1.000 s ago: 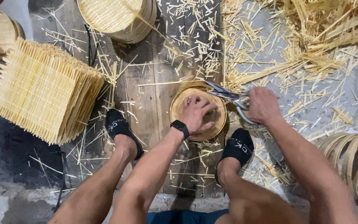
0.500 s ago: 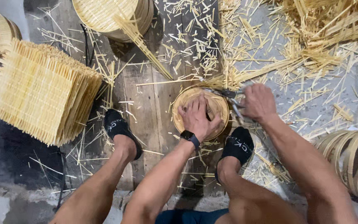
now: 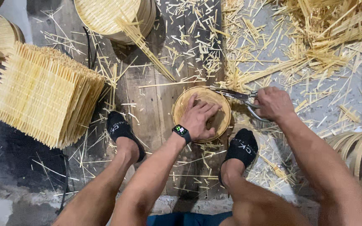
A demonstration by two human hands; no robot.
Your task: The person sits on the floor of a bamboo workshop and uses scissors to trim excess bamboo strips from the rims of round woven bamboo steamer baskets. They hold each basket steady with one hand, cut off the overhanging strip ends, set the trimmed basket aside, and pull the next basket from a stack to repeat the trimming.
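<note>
Two bare hands worked over a small round woven bamboo tray lying on the dark wooden floor planks between the person's black-socked feet. The left hand, a dark watch on its wrist, lay flat on the tray with fingers spread. The right hand was clamped on the handles of metal shears, whose blades, seemingly parted, reached the tray's far right rim. A stack of square bamboo mats sat left.

light: even, soft daylight | shadows: faint, dark lower left | focus: sharp | edges: slight wide-angle bend
</note>
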